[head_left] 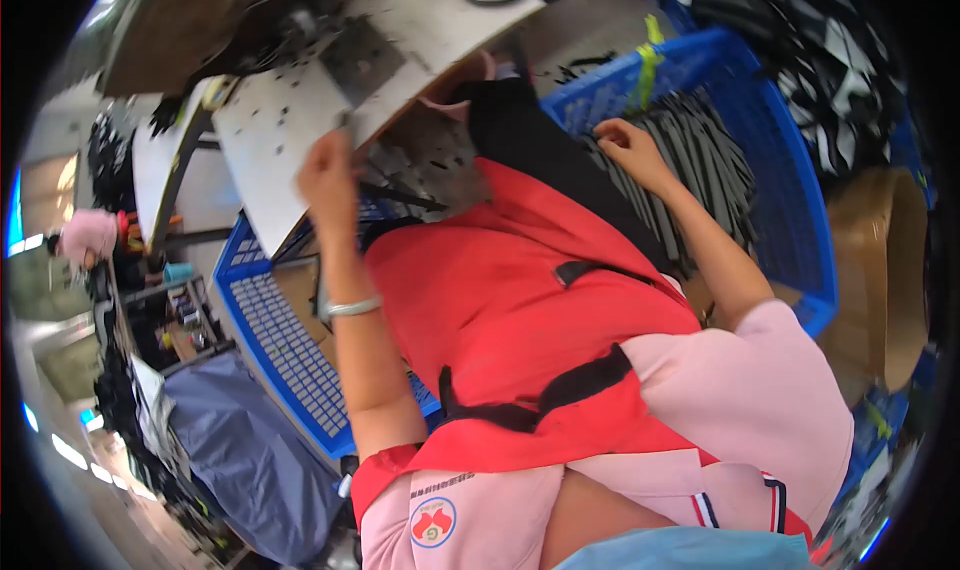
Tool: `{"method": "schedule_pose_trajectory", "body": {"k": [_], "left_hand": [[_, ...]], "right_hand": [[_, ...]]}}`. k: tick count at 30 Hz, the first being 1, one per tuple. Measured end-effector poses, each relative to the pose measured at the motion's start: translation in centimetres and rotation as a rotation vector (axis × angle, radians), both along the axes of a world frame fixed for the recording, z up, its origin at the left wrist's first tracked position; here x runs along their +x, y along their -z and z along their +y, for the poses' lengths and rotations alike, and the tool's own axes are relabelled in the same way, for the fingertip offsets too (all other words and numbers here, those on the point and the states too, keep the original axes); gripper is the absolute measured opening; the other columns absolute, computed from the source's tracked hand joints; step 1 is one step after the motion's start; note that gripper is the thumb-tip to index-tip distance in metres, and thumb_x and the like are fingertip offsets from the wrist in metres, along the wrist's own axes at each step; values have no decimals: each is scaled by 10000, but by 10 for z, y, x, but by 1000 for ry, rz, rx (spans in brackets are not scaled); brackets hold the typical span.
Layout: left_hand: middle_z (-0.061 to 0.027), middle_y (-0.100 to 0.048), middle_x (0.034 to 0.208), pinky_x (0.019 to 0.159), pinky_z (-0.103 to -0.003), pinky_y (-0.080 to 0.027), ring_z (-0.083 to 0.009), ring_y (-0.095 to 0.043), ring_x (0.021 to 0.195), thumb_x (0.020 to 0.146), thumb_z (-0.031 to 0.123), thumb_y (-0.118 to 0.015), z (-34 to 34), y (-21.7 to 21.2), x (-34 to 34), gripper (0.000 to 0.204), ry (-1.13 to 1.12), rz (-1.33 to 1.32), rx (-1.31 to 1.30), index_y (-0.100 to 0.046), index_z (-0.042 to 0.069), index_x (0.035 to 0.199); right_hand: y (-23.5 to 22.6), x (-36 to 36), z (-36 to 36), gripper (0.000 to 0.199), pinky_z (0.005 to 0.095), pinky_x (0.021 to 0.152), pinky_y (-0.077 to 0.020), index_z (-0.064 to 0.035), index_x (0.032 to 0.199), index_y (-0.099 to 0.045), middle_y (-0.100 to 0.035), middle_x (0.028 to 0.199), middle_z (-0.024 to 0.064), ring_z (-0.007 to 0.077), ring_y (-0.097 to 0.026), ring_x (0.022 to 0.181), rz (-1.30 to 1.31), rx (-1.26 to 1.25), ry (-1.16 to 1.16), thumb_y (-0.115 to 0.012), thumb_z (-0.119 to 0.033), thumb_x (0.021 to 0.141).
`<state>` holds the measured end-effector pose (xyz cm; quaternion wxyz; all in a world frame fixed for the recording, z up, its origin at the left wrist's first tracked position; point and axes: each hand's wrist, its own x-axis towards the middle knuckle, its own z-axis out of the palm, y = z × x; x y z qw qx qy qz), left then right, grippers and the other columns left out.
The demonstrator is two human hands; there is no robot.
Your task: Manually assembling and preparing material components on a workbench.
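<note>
My left hand [328,182] is raised beside the edge of a white work table [262,195]. It is blurred, but its fingers look closed; a small dark thing shows at the fingertips, too smeared to name. Over a blue plastic basket [822,245] at the right is my right hand [640,158], its fingers bent and apart, with nothing visible in them. Below it, many grey strips [700,160] lie bundled in that basket. Whether the fingers touch the strips I cannot tell. A red apron [540,320] and a black cloth [545,135] cover my lap.
Small dark scraps and a grey metal plate [362,62] lie on the table, near a dark machine part [190,30]. Another blue basket [285,340] stands at my left. Dark material [800,60] is piled at the far right, above a brown container [880,280].
</note>
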<state>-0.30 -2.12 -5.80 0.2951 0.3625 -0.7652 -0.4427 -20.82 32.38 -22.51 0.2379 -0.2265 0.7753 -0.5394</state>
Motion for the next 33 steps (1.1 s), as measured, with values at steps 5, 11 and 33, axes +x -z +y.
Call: {"method": "schedule_pose_trajectory", "body": {"k": [5, 11, 33], "left_hand": [[-140, -671, 825, 605, -339, -501, -233, -653, 699, 855, 131, -619, 154, -13, -32, 119, 533, 277, -48, -682, 37, 892], [-99, -633, 740, 623, -402, -467, -322, -583, 650, 831, 252, -635, 167, -13, -4, 184, 563, 242, -480, -665, 82, 893], [47, -601, 746, 572, -179, -396, -18, -499, 665, 925, 202, -617, 69, -52, 62, 205, 869, -85, 827, -670, 12, 983]], "right_hand": [[-120, 94, -71, 491, 274, 859, -452, -67, 1263, -519, -579, 1064, 49, 133, -553, 966, -48, -261, -547, -672, -113, 799], [-116, 133, -103, 433, 334, 999, -397, -60, 1291, -488, -527, 1253, 119, 187, -504, 1168, -78, -429, -929, -575, -178, 883], [-221, 78, -121, 215, 413, 672, -453, -72, 783, -567, -594, 755, 115, 326, -588, 777, 708, 118, -869, -717, -148, 649]]}}
